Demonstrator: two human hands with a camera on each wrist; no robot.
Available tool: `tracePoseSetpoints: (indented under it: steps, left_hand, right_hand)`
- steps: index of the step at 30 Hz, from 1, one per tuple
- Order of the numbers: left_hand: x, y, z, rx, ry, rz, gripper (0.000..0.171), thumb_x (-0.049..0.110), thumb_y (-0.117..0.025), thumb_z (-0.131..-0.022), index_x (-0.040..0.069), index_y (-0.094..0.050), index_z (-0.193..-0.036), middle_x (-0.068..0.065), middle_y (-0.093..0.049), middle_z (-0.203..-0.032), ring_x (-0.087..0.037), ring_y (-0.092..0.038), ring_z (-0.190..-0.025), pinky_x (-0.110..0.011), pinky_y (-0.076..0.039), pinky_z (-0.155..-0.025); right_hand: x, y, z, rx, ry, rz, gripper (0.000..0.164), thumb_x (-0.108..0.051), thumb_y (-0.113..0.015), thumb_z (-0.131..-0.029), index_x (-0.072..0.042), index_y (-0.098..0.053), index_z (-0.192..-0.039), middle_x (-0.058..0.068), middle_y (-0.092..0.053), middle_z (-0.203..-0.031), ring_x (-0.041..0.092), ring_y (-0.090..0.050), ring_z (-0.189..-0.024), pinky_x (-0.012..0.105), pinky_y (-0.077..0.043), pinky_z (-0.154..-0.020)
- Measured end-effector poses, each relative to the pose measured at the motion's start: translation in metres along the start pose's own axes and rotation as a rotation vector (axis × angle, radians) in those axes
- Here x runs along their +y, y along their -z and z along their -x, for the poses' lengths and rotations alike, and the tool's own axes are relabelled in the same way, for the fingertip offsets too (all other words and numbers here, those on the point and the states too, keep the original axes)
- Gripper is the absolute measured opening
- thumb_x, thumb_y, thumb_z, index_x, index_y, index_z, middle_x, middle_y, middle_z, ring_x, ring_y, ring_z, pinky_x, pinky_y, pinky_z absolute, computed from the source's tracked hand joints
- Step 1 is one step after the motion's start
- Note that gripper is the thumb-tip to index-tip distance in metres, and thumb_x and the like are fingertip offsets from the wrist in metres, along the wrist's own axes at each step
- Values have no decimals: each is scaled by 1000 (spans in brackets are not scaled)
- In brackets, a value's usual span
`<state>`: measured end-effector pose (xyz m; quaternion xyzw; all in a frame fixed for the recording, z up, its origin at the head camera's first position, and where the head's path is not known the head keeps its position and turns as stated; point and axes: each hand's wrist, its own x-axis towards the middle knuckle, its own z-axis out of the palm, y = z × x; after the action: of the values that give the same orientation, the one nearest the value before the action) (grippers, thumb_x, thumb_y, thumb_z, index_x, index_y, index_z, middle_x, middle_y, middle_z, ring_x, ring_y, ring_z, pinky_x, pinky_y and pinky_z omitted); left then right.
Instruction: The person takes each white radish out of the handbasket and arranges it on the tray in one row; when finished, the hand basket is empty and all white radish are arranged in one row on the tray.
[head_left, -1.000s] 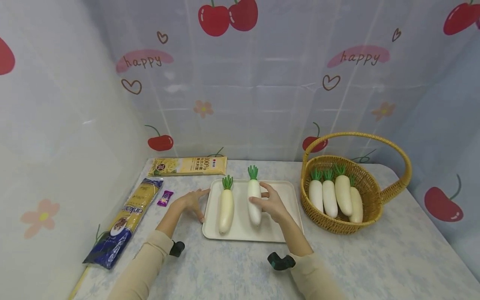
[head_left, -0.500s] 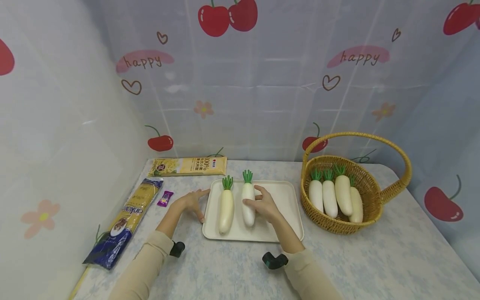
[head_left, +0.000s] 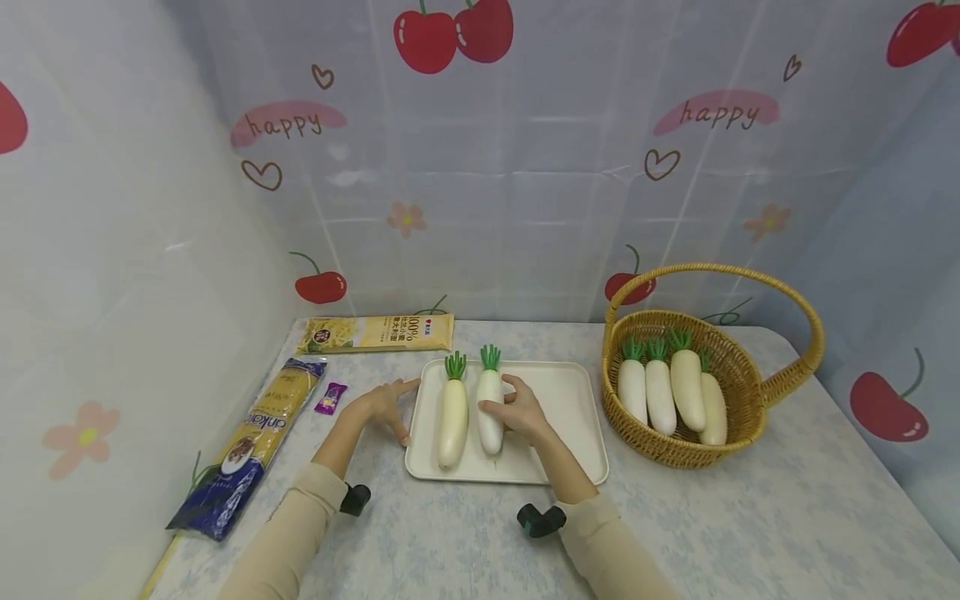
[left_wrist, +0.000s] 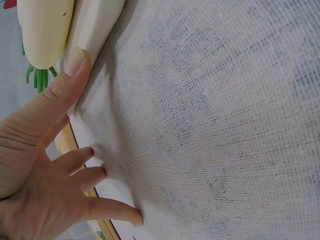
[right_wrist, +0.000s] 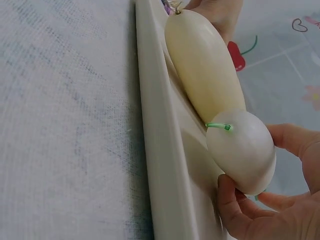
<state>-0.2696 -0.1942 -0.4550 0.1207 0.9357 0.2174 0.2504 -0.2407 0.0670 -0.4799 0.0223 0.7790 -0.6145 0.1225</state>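
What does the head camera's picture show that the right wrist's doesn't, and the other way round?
Only the head view shows the wicker basket, the radishes inside it and the beige sleeves.

Only the right wrist view makes clear the green tag on the white radish.

Both show the tray, the cream radish, the right hand holding the white one, and at least part of the left hand.

Pale curtain (cherry-patterned) behind mottled tabletop
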Motion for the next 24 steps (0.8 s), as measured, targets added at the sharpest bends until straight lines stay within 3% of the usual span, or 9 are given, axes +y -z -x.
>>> tracePoseSetpoints:
  steps: [17,24]
  left_hand:
    - [3,0,1,4,26,-20,114,17,-90,-57,10,-25,-149,-31,-16,-151,-51,-19,-135,-63,-25,-105]
    - [2,0,0,1,30,-8,114,17,-90,-57,10,-25,-150,-30,-15,-151,-51,-17,-136,-64,-24,-105]
  right_hand:
    - [-3,-9,1,63,23,179,76,-22,-72,-80,-2,-34,-143,23,-59,-110,30,-61,-91,36,-55,-68]
    - [-5,-11,3,76,56,237,76,-22,-73,-79,0,-35,-142,22,-60,-104,29,-61,-87,36,-53,-66]
